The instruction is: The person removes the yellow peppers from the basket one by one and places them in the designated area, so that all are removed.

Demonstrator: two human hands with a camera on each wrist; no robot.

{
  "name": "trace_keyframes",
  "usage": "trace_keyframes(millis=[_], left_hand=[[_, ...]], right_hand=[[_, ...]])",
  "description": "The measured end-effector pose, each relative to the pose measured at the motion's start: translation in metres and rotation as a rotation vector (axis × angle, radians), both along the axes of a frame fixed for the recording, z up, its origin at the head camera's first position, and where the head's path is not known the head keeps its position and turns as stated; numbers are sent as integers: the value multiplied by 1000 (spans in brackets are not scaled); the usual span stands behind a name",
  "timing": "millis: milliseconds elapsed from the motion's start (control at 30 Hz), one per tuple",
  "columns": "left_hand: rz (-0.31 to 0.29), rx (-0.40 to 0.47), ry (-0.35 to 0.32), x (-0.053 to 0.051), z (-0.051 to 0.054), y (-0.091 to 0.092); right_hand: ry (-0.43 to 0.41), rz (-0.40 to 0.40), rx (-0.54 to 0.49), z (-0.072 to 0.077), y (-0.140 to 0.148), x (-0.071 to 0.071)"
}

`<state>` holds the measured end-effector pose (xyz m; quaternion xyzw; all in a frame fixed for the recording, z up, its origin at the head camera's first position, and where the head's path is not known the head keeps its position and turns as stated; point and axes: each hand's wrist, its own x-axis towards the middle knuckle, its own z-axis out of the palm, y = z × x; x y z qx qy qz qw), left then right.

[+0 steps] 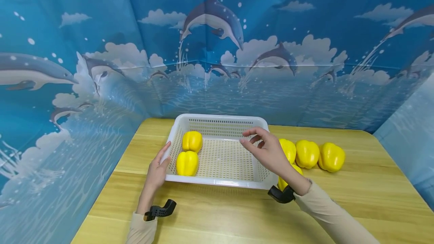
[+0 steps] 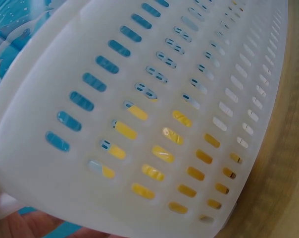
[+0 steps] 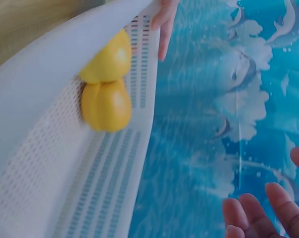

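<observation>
A white perforated basket [image 1: 217, 180] stands on the wooden table with two yellow bell peppers [image 1: 192, 141] [image 1: 187, 163] at its left end. My left hand [image 1: 156, 172] grips the basket's left rim, its fingertips also in sight at the bottom of the left wrist view. Above the basket's right part hangs my right hand [image 1: 268, 151], fingers bent loosely with nothing between them; the right wrist view shows its spread fingertips [image 3: 258, 218]. Right of the basket lie several more yellow peppers [image 1: 307, 154], two of them partly hidden behind my right hand and wrist.
A blue curtain printed with dolphins [image 1: 213, 22] hangs behind and beside the wooden table [image 1: 223, 217]. Each wrist wears a black camera mount [image 1: 162, 209]. The rightmost pepper [image 1: 331, 157] lies beside another in the row right of the basket.
</observation>
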<state>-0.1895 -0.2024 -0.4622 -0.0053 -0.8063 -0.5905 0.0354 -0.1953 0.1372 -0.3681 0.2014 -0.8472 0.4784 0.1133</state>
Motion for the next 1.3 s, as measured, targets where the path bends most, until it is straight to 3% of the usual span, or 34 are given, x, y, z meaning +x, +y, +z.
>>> trace_keyframes(millis=[100,167,233,333,533,867,1300], left_hand=[[2,-4,-18,5,13,4],[1,-11,-14,5,13,4],[5,-18,-7,4,8,2],[11,-26,11,-2,-8,-4],[26,-39,18,-2,-11,-6],[23,-36,12,-1,-10,-6],[15,-26,13,-4,-9,-3]], right_hand=[[-32,61,52,6,-14,-6],[-70,103,92,8,-24,-10],[-119,152,135,9,-34,-16],[-209,224,216,9,-48,-25],[-352,337,363,1,-74,-41],[-389,395,388,-15,-113,-54],[-571,406,510,-31,-133,-71]])
